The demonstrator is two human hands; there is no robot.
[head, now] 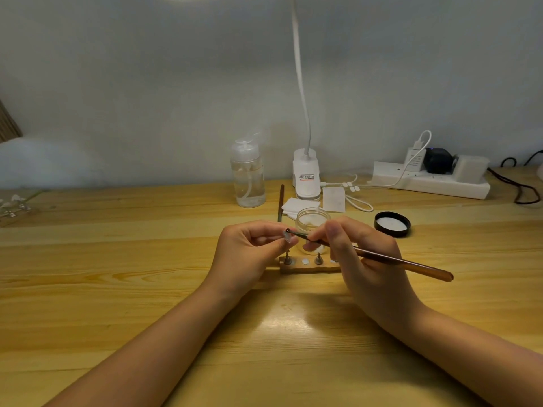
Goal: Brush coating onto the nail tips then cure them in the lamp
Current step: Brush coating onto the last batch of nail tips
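My left hand pinches a small clear nail tip above the wooden table. My right hand grips a brown brush like a pen, and the brush's dark head touches the nail tip. Just behind my hands lies a wooden holder strip with two small upright stands and round metal spots. An open clear jar stands behind the holder, partly hidden by my fingers.
The jar's black lid lies to the right. At the back stand a clear pump bottle, a white clip lamp with a long neck, white wipes, a second brush and a power strip with cables. More nail tips lie far left.
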